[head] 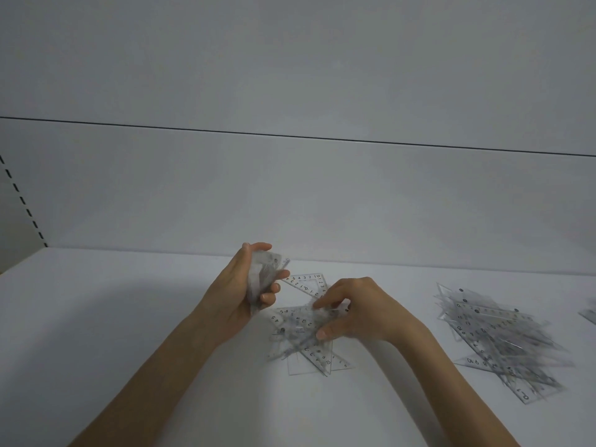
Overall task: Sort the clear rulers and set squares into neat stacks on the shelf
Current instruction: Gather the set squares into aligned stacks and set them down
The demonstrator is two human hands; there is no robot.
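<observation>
gripping a clear bundle [263,276], left hand [237,296]; right hand [361,312] pinches numbered set squares [298,332].

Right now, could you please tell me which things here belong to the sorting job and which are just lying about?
Job: bundle of set squares in left grip; middle pile under right grip; lone set square; right heap; shelf.
Just there: slotted upright; back panel.

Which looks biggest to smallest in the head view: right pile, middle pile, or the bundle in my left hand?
1. right pile
2. middle pile, partly under the right hand
3. bundle, partly hidden by the left hand
</observation>
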